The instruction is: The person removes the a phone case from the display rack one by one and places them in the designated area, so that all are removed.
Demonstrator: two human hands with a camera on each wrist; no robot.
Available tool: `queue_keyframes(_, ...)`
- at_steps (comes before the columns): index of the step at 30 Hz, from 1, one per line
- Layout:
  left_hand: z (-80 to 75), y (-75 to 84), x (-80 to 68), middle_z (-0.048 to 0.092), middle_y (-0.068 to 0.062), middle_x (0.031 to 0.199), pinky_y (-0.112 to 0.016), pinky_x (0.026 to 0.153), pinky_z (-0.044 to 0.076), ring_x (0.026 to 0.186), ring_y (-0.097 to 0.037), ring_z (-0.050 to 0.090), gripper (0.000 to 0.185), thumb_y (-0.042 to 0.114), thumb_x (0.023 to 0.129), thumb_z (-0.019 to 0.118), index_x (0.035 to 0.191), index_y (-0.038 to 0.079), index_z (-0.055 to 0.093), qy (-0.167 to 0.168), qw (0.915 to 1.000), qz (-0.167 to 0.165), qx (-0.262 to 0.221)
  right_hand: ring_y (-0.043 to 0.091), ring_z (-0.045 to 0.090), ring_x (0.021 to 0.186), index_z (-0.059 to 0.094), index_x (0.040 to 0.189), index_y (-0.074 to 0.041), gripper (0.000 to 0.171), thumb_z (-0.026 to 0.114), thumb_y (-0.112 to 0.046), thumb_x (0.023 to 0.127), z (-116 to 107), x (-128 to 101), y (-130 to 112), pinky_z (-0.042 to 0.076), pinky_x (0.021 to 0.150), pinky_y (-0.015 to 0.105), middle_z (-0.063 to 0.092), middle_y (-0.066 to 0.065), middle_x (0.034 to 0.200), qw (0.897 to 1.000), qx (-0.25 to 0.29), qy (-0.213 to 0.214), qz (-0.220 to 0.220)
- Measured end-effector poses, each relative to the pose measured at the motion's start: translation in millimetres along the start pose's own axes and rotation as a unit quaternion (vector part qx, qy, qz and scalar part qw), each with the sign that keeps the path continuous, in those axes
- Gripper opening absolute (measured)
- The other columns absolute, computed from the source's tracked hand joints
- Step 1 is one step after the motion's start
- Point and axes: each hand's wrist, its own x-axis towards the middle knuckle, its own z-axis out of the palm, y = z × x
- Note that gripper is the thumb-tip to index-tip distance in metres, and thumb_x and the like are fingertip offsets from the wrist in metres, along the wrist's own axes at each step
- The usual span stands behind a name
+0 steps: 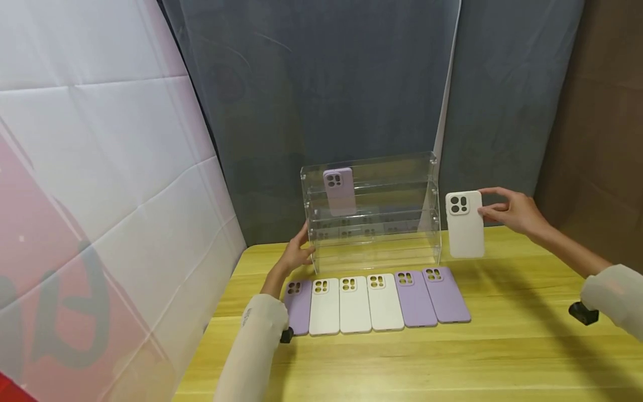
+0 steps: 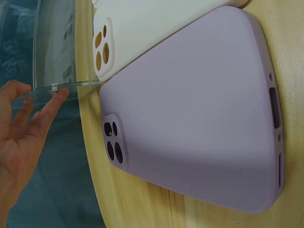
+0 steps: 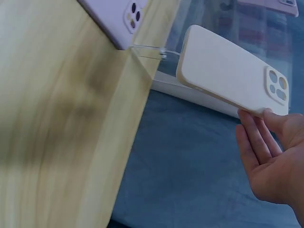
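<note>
White phone case (image 1: pixel 465 225) pinched upright in right fingers (image 1: pixel 489 211) above yellow wooden table (image 1: pixel 502 346), grey curtain (image 1: pixel 351 84) behind.

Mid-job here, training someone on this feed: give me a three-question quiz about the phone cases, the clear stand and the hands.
1. How many phone cases lie flat in the row on the table?
2. True or false: the right hand holds a purple case.
3. The left hand touches: A) the clear stand, B) a white case in the row, C) nothing.

Key:
1. Six: three purple and three white.
2. False. It holds a white case upright, to the right of the stand.
3. A. Its fingers rest on the stand's lower left edge; one purple case already stands on the top shelf.
</note>
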Motion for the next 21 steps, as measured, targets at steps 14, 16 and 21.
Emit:
queue_keyframes(14,-1.2,4.2,-0.2,0.031,-0.029,0.163,-0.052,0.082,0.062,0.142,-0.049,0.043,0.087,-0.005,0.103,0.055,0.168,0.029,0.010,0.000,1.0000,0.004,0.003,0.012,0.077,0.081,0.044,0.150,0.008,0.061,0.071,-0.014,0.100,19,-15,35,0.063,0.071,0.028,0.072,0.031,0.114,0.999,0.019,-0.017,0.028)
queue_keyframes(16,-1.5,3.6,0.8,0.030,-0.029,0.164,-0.052,0.082,0.062,0.143,-0.049,0.042,0.087,-0.006,0.103,0.054,0.168,0.029,0.009,-0.001,1.0000,0.002,0.003,0.015,0.078,0.083,0.044,0.150,0.009,0.060,0.071,-0.012,0.100,22,-16,39,0.064,0.072,0.031,0.070,0.033,0.116,0.999,0.028,-0.021,0.029)
queue_keyframes(21,-0.4,-1.7,2.4,0.031,-0.028,0.164,-0.049,0.080,0.063,0.141,-0.049,0.045,0.087,-0.007,0.103,0.053,0.168,0.030,0.009,0.003,1.0000,0.002,0.002,0.015,0.078,0.083,0.043,0.148,0.013,0.059,0.069,-0.008,0.100,30,-21,52,0.064,0.071,0.030,0.069,0.036,0.114,0.998,0.048,-0.035,0.026)
